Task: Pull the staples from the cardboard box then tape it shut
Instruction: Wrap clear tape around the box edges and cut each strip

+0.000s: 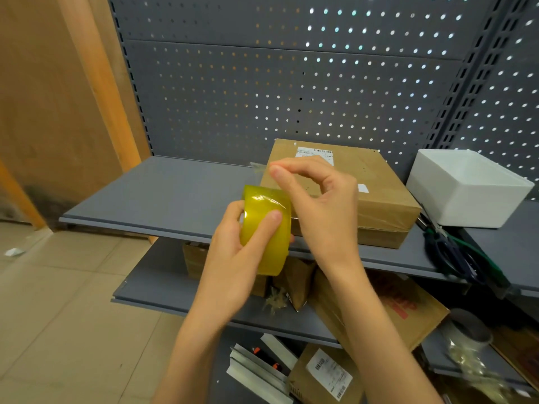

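Yellow tape roll [267, 231] gripped in left hand [233, 252], cardboard box [376, 199] behind

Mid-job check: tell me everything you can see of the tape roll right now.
The tape roll is wide, glossy, translucent yellow packing tape, held in the air in front of the shelf edge, its band facing the camera. The left hand grips it, thumb pressed on the outer face, fingers through the core. The right hand is above it, finger and thumb pinched near a clear strip lifting off the top; the free end itself is hard to make out.
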